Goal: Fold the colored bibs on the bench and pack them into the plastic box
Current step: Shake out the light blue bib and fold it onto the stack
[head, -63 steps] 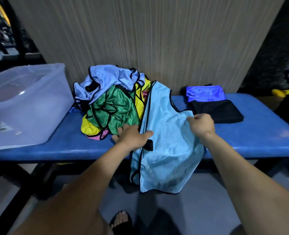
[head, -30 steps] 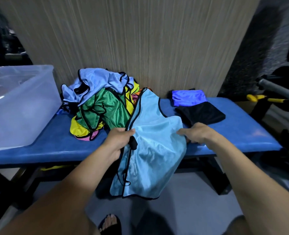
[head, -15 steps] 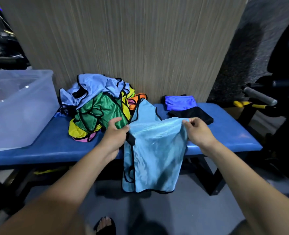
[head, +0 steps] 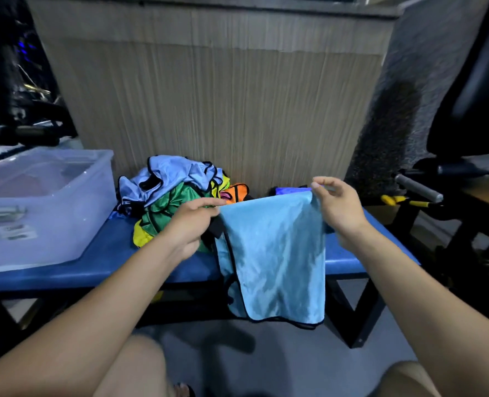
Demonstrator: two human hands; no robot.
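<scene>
Head view: light blue bib (head: 274,253) held up before the blue bench (head: 94,265), pinched at its top corners by left hand (head: 191,224) and right hand (head: 339,204), hanging below the bench edge. Behind the bib, a heap of colored bibs (head: 174,193) on the bench. Left of the heap, a clear plastic box (head: 45,207). Beyond, a ribbed beige wall panel (head: 223,110); right, dark gym equipment (head: 452,181). Grey floor (head: 266,362) below.
</scene>
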